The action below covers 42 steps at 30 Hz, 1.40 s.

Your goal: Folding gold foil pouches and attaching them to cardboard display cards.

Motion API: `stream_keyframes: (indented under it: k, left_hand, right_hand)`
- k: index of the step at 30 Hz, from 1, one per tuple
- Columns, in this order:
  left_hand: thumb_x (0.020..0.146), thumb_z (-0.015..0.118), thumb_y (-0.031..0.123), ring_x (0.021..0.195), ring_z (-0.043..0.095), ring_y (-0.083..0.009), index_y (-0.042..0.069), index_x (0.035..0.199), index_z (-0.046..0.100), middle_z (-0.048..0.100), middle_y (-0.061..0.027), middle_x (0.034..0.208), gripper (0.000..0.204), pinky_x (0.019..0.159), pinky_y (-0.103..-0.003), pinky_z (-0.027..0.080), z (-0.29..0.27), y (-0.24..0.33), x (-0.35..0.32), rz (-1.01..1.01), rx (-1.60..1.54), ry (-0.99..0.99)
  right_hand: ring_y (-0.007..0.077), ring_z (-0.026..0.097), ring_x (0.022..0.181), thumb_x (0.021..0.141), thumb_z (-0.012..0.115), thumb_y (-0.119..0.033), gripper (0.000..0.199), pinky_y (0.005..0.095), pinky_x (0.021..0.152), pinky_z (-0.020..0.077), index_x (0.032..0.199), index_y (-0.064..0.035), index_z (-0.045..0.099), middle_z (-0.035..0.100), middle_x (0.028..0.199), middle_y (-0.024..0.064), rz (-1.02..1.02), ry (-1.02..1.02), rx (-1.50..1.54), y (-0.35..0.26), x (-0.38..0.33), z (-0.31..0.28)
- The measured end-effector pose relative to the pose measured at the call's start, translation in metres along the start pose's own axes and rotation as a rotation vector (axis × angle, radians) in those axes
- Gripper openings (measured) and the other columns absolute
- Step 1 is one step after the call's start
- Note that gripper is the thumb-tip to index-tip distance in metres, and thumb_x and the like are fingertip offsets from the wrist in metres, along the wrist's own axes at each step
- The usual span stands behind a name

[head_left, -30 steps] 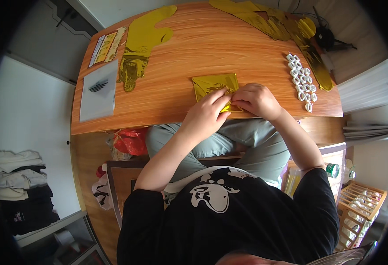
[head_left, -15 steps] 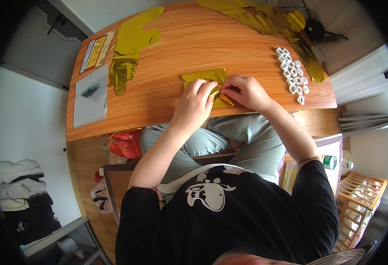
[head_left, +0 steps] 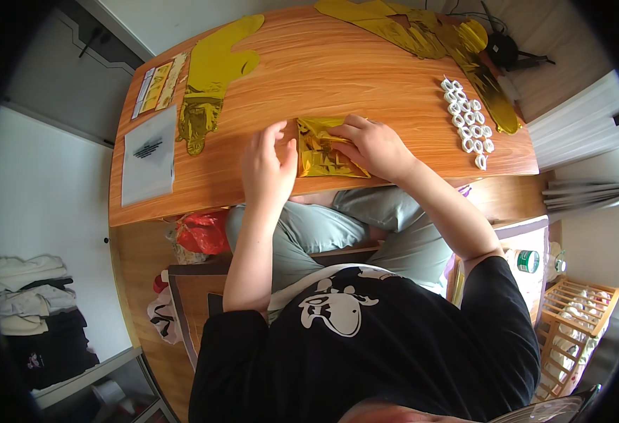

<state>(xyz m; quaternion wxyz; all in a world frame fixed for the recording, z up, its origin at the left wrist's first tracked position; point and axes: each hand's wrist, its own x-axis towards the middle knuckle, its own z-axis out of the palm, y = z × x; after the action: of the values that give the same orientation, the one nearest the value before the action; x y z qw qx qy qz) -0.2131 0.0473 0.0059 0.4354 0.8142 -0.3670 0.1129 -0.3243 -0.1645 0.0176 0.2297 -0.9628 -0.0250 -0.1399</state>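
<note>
A folded piece of crinkled gold foil (head_left: pixel 320 149) lies on the wooden table (head_left: pixel 366 70) near its front edge. My right hand (head_left: pixel 373 144) rests on the foil's right side, fingers pressing its top edge. My left hand (head_left: pixel 267 166) lies flat on the table just left of the foil, thumb touching its left edge, holding nothing.
A flat gold foil balloon (head_left: pixel 207 81) lies at the table's left, next to a white sheet (head_left: pixel 149 151) and a flat packet (head_left: pixel 156 83). More gold foil (head_left: pixel 422 32) lies at the far right, with several small white rings (head_left: pixel 468 120) in rows. A red bag (head_left: pixel 200 233) sits below the table.
My left hand has come off the foil and now lies beside it. The foil shows more fully, and my right hand stays on it. The view has shifted slightly.
</note>
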Motion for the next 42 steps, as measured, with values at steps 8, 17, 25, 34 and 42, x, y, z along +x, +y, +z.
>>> stream_keyframes:
  k: [8, 17, 25, 34, 42]
  left_hand:
    - [0.088, 0.080, 0.023, 0.090, 0.072, -0.0306, 0.004, 0.133, 0.062, 0.075, -0.0156, 0.105, 0.052, 0.081, -0.042, 0.058, 0.017, 0.003, 0.018, -0.247, -0.040, -0.187]
    - [0.084, 0.078, 0.013, 0.096, 0.074, -0.0294, 0.003, 0.140, 0.055, 0.076, -0.0153, 0.108, 0.061, 0.087, -0.040, 0.058, 0.028, -0.001, 0.046, -0.390, -0.129, -0.199]
    - [0.085, 0.077, 0.009, 0.093, 0.075, -0.0270, 0.004, 0.137, 0.057, 0.078, -0.0130, 0.102, 0.056, 0.084, -0.039, 0.058, 0.032, 0.000, 0.049, -0.416, -0.169, -0.166]
    - [0.087, 0.077, 0.008, 0.088, 0.075, -0.0271, 0.006, 0.131, 0.061, 0.078, -0.0121, 0.098, 0.047, 0.081, -0.039, 0.058, 0.036, 0.008, 0.039, -0.325, -0.250, -0.102]
    - [0.086, 0.081, 0.036, 0.122, 0.063, -0.0325, 0.007, 0.125, 0.073, 0.067, -0.0148, 0.130, 0.049, 0.104, -0.046, 0.050, 0.019, -0.012, 0.038, -0.183, 0.298, -0.169]
  right_hand:
    - [0.0398, 0.067, 0.096, 0.101, 0.065, -0.021, 0.024, 0.0441, 0.084, 0.0548, 0.116, -0.0029, 0.071, 0.068, 0.107, 0.0168, 0.120, 0.062, 0.149, 0.004, 0.004, 0.003]
    - [0.0389, 0.066, 0.097, 0.102, 0.064, -0.019, 0.025, 0.0414, 0.087, 0.0527, 0.115, 0.0015, 0.070, 0.068, 0.104, 0.0192, 0.180, 0.070, 0.322, 0.012, 0.006, 0.003]
    - [0.0387, 0.067, 0.096, 0.103, 0.062, -0.018, 0.025, 0.0416, 0.087, 0.0525, 0.115, 0.0028, 0.069, 0.068, 0.103, 0.0193, 0.186, 0.049, 0.286, 0.017, 0.007, 0.007]
    - [0.0386, 0.066, 0.096, 0.103, 0.062, -0.020, 0.026, 0.0416, 0.087, 0.0526, 0.115, 0.0022, 0.069, 0.068, 0.104, 0.0190, 0.203, 0.085, 0.332, 0.012, 0.006, 0.004]
    - [0.0411, 0.066, 0.099, 0.103, 0.062, -0.019, 0.026, 0.0428, 0.088, 0.0524, 0.116, 0.0019, 0.069, 0.068, 0.107, 0.0200, 0.197, 0.094, 0.314, 0.011, 0.006, 0.005]
